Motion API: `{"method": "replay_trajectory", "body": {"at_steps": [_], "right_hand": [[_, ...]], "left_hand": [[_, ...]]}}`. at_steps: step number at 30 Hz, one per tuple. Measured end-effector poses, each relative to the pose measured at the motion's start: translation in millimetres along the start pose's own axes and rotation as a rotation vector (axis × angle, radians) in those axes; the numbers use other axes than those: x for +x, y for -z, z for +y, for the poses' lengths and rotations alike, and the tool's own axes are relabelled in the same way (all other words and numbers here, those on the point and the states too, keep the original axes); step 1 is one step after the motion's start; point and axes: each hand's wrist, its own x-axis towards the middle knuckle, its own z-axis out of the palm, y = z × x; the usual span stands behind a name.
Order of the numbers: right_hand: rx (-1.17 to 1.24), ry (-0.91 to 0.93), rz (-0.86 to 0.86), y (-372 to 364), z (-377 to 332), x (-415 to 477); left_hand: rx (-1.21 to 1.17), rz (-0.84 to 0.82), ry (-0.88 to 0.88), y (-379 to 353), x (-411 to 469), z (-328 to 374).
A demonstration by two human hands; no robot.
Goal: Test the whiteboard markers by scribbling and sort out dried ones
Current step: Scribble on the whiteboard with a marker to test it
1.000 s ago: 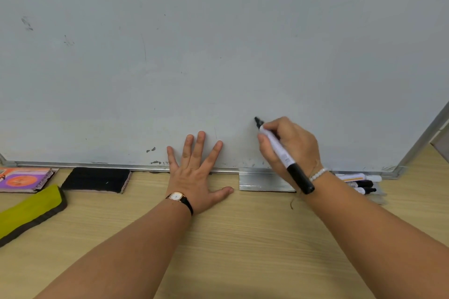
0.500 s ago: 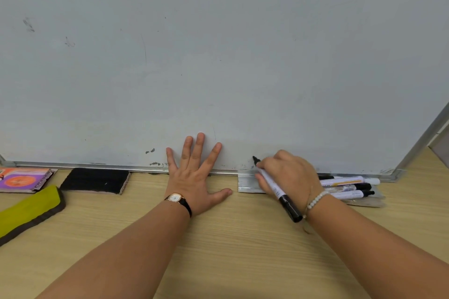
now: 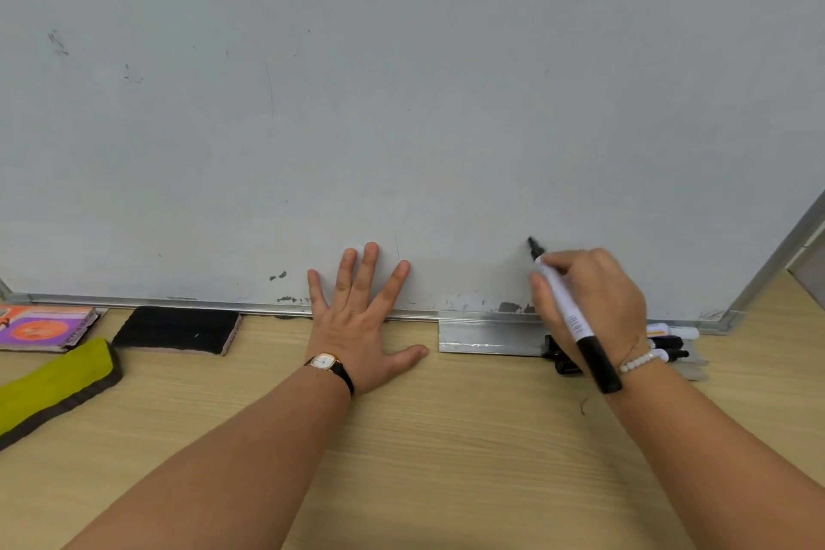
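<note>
On the wooden table [image 3: 446,460], low centre of the frame, the left hand [image 3: 361,326], wearing a wristwatch [image 3: 328,364], lies flat with fingers spread, fingertips over the lower edge of the whiteboard [image 3: 402,103]. At right, the right hand [image 3: 593,304] has its fingers curled round a black marker [image 3: 567,317], bare tip at the board's lower right. Spare markers [image 3: 669,342] lie behind that wrist, beside a metal bracket [image 3: 486,333]. A black eraser [image 3: 176,328] sits at left.

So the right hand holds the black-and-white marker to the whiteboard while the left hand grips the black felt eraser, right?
Not quite: in the head view the left hand lies flat on the bottom edge of the whiteboard, apart from the black felt eraser. The right hand does hold the black-and-white marker to the board.
</note>
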Motion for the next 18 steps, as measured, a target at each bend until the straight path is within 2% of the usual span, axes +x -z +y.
{"method": "replay_trajectory", "body": {"at_steps": [3,6,8,13,15,18], "right_hand": [[0.05,-0.064,0.03,2,0,2],[-0.07,0.091,-0.145,-6,6,-11],[-0.08,0.099,-0.183,-6,10,-15],[0.083,-0.114,0.063,14,8,0],[0.029,-0.073,-0.032,12,9,-1],[-0.139,0.1,-0.263,-1,14,-16]], "left_hand": [[-0.003,-0.01,0.002,0,0,0],[-0.009,-0.007,0.003,0,0,0],[-0.01,-0.011,0.001,0,0,0],[-0.002,-0.024,0.001,1,0,0],[-0.006,-0.022,0.001,0,0,0],[-0.015,-0.018,0.001,1,0,0]]}}
